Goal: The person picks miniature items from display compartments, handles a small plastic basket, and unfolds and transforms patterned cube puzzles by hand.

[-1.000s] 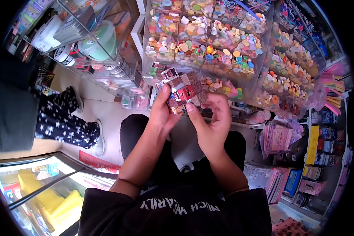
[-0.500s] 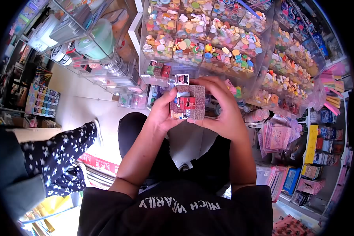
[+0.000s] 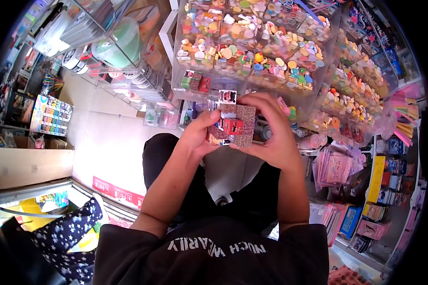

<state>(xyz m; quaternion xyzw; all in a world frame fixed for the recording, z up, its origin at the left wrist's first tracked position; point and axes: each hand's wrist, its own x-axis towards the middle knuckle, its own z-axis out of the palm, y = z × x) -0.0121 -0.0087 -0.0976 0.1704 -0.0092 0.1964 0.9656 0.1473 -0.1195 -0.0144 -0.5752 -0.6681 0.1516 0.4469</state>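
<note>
In front of my chest, a cluster of small boxes with brownish-pink speckled sides [image 3: 245,115] is held between both hands. My left hand [image 3: 196,135] grips its left side, thumb on top and fingers curled underneath. Wrapped around the right side is my right hand [image 3: 275,140], its fingers at the far edge and thumb at the near edge. A small red box [image 3: 233,127] sits in the middle of the cluster. At the far end sticks up a small box with a dark-haired cartoon figure [image 3: 227,97]. The palms hide part of the cluster.
Ahead stands a clear compartment rack [image 3: 190,78] full of small colourful charms, with green and red boxes [image 3: 193,80] at its lower front. A wire shelf [image 3: 107,38] holds tubs on the left. Pink packets [image 3: 335,166] hang at right. A person's star-patterned clothing [image 3: 66,232] shows lower left.
The person in star-patterned clothing has moved down and away at lower left, uncovering a wooden ledge and floor. The boxes sit slightly further right in view, still in both hands.
</note>
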